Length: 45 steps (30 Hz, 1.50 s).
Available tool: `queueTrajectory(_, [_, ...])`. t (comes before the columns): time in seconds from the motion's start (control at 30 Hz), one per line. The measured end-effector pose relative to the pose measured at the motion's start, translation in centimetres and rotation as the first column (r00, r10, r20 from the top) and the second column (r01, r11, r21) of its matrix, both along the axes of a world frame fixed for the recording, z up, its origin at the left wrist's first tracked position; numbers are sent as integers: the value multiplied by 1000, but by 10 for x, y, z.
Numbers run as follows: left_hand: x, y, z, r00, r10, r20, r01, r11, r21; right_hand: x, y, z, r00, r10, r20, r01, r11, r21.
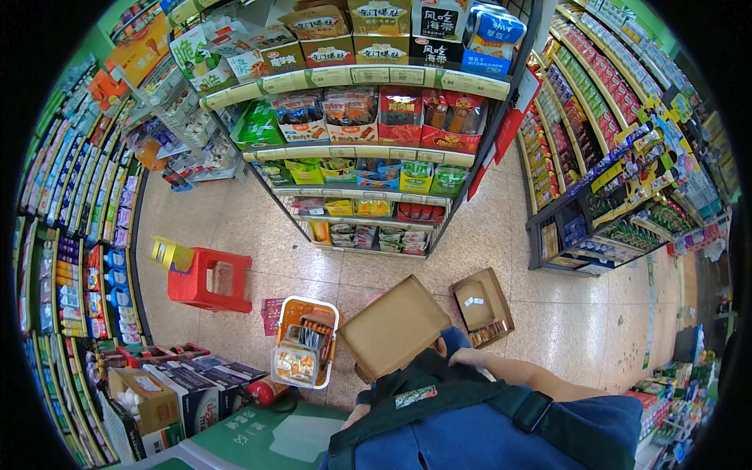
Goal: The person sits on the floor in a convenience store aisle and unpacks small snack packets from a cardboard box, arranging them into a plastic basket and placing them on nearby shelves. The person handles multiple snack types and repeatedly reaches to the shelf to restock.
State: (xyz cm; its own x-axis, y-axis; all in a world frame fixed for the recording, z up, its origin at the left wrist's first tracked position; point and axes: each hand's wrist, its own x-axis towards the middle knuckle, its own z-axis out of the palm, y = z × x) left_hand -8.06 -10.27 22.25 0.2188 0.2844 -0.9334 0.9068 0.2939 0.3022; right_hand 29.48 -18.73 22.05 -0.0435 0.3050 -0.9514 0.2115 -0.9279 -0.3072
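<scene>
A shallow brown cardboard box (395, 326), its inside bare, is tilted in front of my body and reaches to the dark apron (420, 376). My right hand (467, 356) is bent in at the box's near right corner, beside a blue-clothed part that may be my knee. The apron covers most of its fingers, so its grip is hidden. Of my left arm only a strip of skin (355, 415) shows by the apron's left side; that hand is hidden. On the floor to the right, a smaller cardboard box (483, 305) holds a row of packets (487, 333) and small white slips.
An orange basket (333, 346) with a white rim holds packaged food. Left of it stands a red plastic stool (210, 279) bearing a yellow carton (172, 255). A snack shelf (358, 154) rises ahead. A red fire extinguisher (267, 391) and cartons (155, 405) are at lower left.
</scene>
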Motion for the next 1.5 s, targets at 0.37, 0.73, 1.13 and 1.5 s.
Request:
queueTrajectory(0.37, [32, -41, -12, 960, -77, 270, 83, 996, -13, -25, -16, -24, 1000, 18, 26, -19, 999, 37])
queueTrajectory(0.73, [83, 54, -142, 784, -320, 532, 221, 945, 242, 34, 41, -129, 956, 26, 291, -117, 947, 300])
queueTrajectory(1.13, [79, 70, -249, 642, -454, 618, 132, 859, 495, 78, 46, -218, 869, 46, 493, -295, 847, 441])
queueTrajectory(1.5, [94, 49, -311, 771, -620, 145, 247, 502, 829, 76, 30, -241, 825, 108, 555, -450, 719, 530])
